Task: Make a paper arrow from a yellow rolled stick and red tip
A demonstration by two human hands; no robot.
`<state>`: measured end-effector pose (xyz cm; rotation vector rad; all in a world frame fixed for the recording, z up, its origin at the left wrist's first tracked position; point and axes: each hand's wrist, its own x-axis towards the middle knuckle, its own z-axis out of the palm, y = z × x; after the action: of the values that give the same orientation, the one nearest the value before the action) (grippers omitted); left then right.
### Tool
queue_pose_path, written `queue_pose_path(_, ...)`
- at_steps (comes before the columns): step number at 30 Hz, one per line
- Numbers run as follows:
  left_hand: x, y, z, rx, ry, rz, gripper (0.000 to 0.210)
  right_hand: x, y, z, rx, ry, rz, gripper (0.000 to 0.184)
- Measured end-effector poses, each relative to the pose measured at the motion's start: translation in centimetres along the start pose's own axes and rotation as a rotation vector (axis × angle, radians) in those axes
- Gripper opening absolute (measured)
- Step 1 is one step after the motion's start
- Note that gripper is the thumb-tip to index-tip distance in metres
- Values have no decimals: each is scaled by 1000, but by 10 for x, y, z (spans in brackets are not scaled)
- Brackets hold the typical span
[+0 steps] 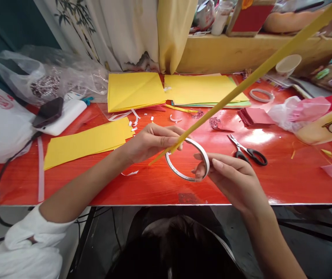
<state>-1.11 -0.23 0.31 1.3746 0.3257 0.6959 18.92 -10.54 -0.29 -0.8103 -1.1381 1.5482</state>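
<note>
Over the front of the red table, my left hand (157, 141) pinches a long, narrow yellow strip (224, 101) against the upper left of a thin white tape roll (206, 162). The strip slants from below my left fingers up to the top right corner. With fingers and thumb closed on the roll's right side, my right hand (232, 174) steadies it. The ring stands tilted, and the table shows through its middle. Black-handled scissors (249, 151) lie partly open just beyond my right hand.
Yellow paper stacks (137, 91) lie at the back, and cut yellow sheets (84, 143) at left. White paper scraps (135, 116) are scattered between them. Another white ring (261, 95), red paper squares (255, 117) and a pink plastic bag (302, 110) are right. A phone (48, 112) sits left.
</note>
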Motion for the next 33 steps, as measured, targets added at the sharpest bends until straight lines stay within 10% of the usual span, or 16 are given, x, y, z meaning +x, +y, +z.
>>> queue_pose_path(33,1,-8,5,-19,11,-74,11,12,2,9,185,105,145,26)
